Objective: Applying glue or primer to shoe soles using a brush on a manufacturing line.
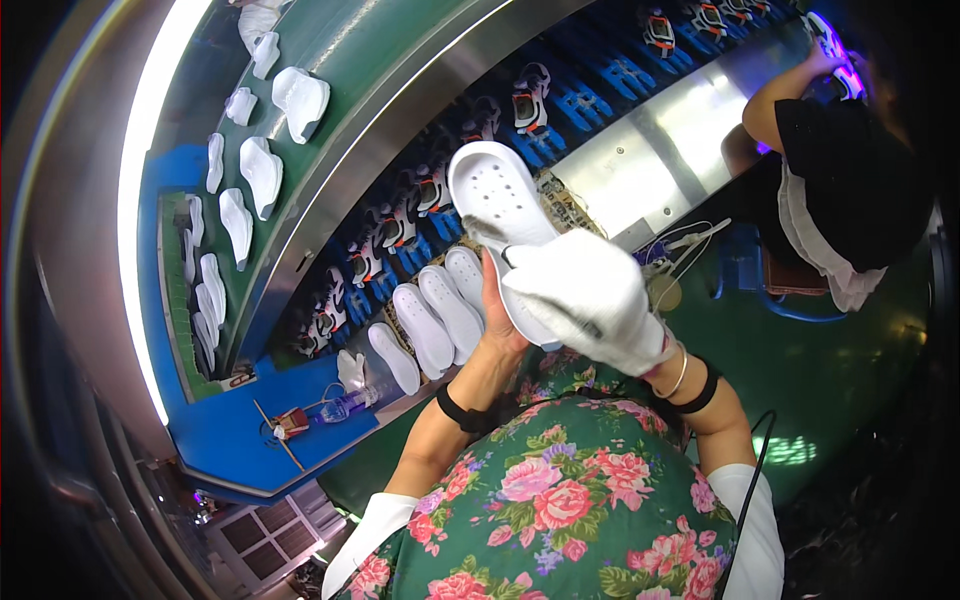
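Note:
A white shoe sole (497, 182) with small holes at its toe end is held up in front of my chest, tilted. My bare left hand (499, 318) grips its left edge near the middle, fingers partly hidden underneath. My right hand (588, 300), in a white glove, lies over the heel half of the sole. Its fingers are bent together at the sole's middle, with a small dark bit at their tips; what they hold, if anything, is hidden. More white soles (423, 325) lie in a row just beyond my left forearm.
A green conveyor (360, 70) carries white soles at the left. Shoe uppers (530, 100) stand on blue holders along a rack ahead. On the blue table (220, 440) lie a purple-tinted bottle (345, 407) and a reddish-brown object (291, 424). Another person (840, 170) works at right.

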